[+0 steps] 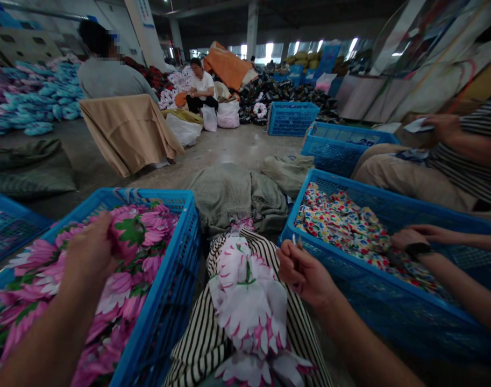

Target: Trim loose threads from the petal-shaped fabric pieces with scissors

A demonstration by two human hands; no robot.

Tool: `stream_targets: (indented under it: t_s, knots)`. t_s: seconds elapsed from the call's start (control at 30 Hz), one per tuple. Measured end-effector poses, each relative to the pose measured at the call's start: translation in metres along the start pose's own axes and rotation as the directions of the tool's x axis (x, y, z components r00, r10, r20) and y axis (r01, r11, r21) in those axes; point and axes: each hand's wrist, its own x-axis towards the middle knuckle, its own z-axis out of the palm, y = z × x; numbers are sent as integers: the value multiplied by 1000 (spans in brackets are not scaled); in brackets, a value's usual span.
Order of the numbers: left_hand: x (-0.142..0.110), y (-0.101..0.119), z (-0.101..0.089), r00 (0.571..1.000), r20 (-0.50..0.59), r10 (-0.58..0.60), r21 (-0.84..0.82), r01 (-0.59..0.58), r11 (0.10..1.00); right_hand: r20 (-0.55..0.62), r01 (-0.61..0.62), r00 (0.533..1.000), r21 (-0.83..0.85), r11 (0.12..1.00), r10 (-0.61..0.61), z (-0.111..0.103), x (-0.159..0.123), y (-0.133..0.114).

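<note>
My left hand [90, 250] is above the blue basket at left, fingers closed on a pink artificial flower [129, 232] with a green base. Loose pink and white artificial flowers [124, 285] fill that basket [189, 207]. On the striped cloth over my lap [197, 333] lie several white artificial flowers [249, 301] with pink petal tips. To the right of them, my right hand [305, 271] is closed around a small metal tool [297, 240]; two short tips stick up, like thread snips, and the rest is hidden in my fingers.
At right, another person's hands [410, 239] reach into a blue basket [334, 250] of colourful printed fabric pieces [346, 220]. Grey-green sacks [237, 193] lie ahead. A seated person [112, 75], a cloth-draped chair [128, 129] and more blue baskets [293, 118] stand farther off.
</note>
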Motion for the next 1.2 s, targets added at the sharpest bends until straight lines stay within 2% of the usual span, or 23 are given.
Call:
stream_targets:
  t_s: [0.07, 0.1, 0.13, 0.17, 0.23, 0.3, 0.33, 0.37, 0.43, 0.5, 0.57, 0.63, 0.7, 0.77, 0.83, 0.9, 0.97, 1.03, 1.07, 1.13, 1.2]
  knots:
    - [21, -11, -24, 993, -68, 99, 232, -81, 969, -82, 11, 996, -137, 990, -22, -16, -7, -3]
    - [26, -19, -30, 973, -96, 209, 415, -152, 897, -120, -5, 993, -222, 975, -22, -21, -9, -2]
    - [25, -29, -32, 955, -68, 289, 501, -217, 838, -154, -28, 988, -316, 948, -23, -23, -10, 1]
    - [20, -39, -28, 938, -14, 345, 536, -284, 795, -170, -53, 985, -419, 906, -21, -23, -10, 6]
    - [-3, -58, -9, 888, 239, 392, 413, -459, 787, -144, -82, 989, -635, 768, -13, -17, -7, 18]
    - [-37, -68, 19, 782, 489, 386, 240, -546, 803, -66, -61, 998, -804, 591, 13, -5, -4, 28]
    - [-55, -71, 33, 707, 613, 351, 148, -540, 829, -40, -50, 999, -840, 541, 30, 0, -2, 31]
    - [-71, -71, 45, 623, 722, 301, 68, -497, 865, -14, -37, 999, -846, 531, 48, 6, -2, 32]
    - [-95, -69, 61, 504, 842, 192, -7, -346, 938, 47, -1, 997, -784, 620, 61, 13, -3, 29]
    - [-108, -67, 68, 423, 904, 63, 1, -150, 989, 126, 53, 991, -680, 731, 45, 16, -4, 21]
    - [-111, -67, 70, 376, 923, -80, 49, 89, 995, 156, 90, 988, -605, 791, 7, 17, -5, 14]
    - [-111, -67, 72, 385, 906, -175, 52, 311, 949, 125, 79, 992, -560, 825, -11, 16, -4, 13]
    - [-112, -68, 75, 436, 877, -203, -22, 457, 889, 84, 49, 996, -514, 857, -7, 16, -2, 15]
    - [-114, -68, 79, 470, 859, -201, -90, 525, 846, 73, 38, 997, -473, 880, -4, 17, -1, 19]
    - [-117, -67, 81, 499, 844, -199, -123, 541, 832, 78, 54, 997, -464, 884, -20, 19, 0, 20]
    - [-119, -66, 81, 557, 815, -160, -125, 438, 890, 89, 92, 995, -502, 860, -55, 21, 0, 18]
    - [-119, -64, 82, 601, 797, -54, -91, 208, 974, 112, 132, 990, -571, 810, -82, 25, 1, 14]
    - [-119, -60, 82, 609, 790, 71, -53, -47, 997, 116, 133, 990, -635, 761, -77, 29, 2, 12]
    - [-120, -59, 82, 609, 785, 113, -45, -126, 991, 106, 123, 992, -656, 744, -70, 31, 3, 12]
    - [-120, -56, 83, 628, 768, 128, -38, -155, 987, 69, 106, 994, -666, 738, -80, 35, 3, 14]
    - [-119, -55, 84, 660, 749, 63, -40, -51, 998, 29, 129, 989, -640, 757, -144, 38, 3, 17]
